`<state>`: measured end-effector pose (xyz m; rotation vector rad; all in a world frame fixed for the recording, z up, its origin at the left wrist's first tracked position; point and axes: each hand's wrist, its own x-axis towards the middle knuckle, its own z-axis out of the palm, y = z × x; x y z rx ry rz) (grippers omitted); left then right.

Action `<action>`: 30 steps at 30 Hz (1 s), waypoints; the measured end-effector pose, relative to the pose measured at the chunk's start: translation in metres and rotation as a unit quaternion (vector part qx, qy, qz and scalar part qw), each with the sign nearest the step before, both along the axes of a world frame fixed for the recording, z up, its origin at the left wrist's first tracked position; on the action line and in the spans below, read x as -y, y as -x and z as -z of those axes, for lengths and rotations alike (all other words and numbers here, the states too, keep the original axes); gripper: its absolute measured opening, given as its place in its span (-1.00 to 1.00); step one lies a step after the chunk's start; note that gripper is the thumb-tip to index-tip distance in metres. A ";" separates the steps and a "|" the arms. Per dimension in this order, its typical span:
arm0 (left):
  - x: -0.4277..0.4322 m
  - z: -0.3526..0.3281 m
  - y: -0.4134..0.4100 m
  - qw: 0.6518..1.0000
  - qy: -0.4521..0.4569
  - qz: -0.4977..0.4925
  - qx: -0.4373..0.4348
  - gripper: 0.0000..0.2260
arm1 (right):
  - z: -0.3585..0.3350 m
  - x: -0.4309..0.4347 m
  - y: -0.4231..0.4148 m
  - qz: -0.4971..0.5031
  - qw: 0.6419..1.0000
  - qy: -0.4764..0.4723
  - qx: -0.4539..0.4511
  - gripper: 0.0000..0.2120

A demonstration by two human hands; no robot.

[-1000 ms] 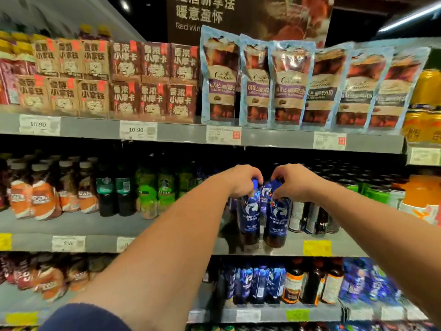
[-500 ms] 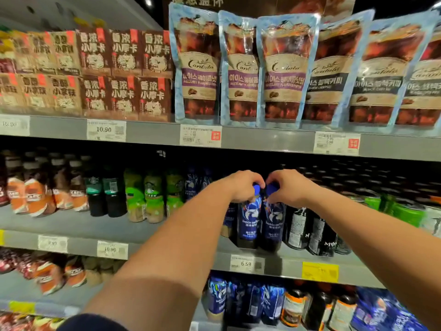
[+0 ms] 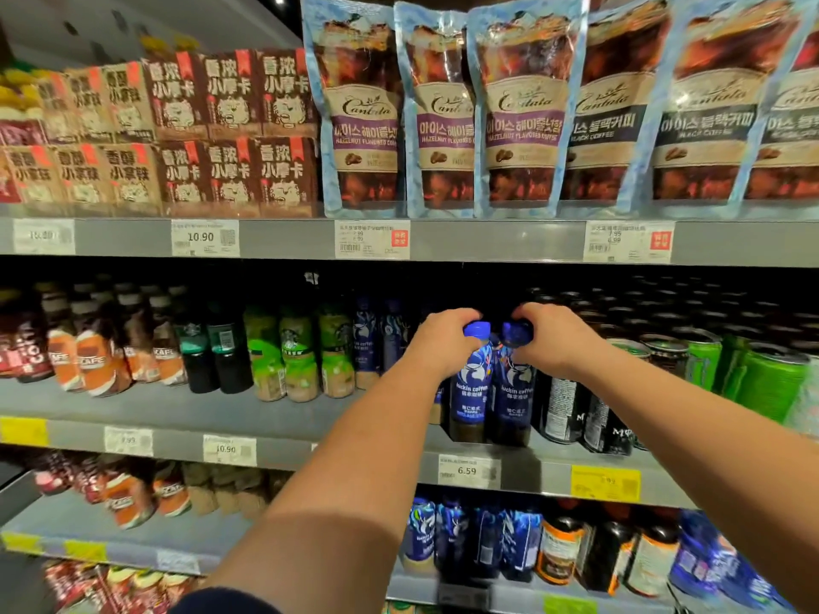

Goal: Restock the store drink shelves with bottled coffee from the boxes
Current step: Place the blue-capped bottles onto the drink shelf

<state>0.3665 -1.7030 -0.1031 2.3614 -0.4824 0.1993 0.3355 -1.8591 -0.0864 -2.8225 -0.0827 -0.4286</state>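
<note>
Two blue-capped luckin coffee bottles are held upright and side by side on the middle shelf, just right of the frame's centre. The left bottle is gripped at its cap by the left hand, whose fingers are curled round the top. The right bottle is gripped in the same way by the right hand. The bottles' sides are touching or nearly so, and their bases appear set on the shelf near its front edge.

A white price tag reading 6.59 is fixed to the shelf edge at 6 o'clock from the pair, with a yellow tag at about 4 o'clock. Black cans are stood just beside the right bottle at 3 o'clock, and green cans farther out that way. Green-labelled Starbucks bottles are lined up at 9 o'clock. Cantata coffee pouches are ranged on the shelf above at 12 o'clock. More blue luckin bottles are seen on the shelf below at 6 o'clock.
</note>
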 end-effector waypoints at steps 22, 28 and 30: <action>-0.124 0.029 0.145 0.936 -0.346 0.019 0.067 -0.73 | 0.048 -0.139 0.140 0.040 0.970 0.217 -0.106 -0.71; -0.186 0.076 0.192 0.929 -0.367 0.053 0.007 -0.79 | 0.090 -0.208 0.191 0.035 0.962 0.217 -0.159 -0.71; -0.200 0.100 0.203 0.931 -0.360 0.060 -0.016 -0.79 | 0.111 -0.224 0.205 0.031 0.960 0.221 -0.171 -0.71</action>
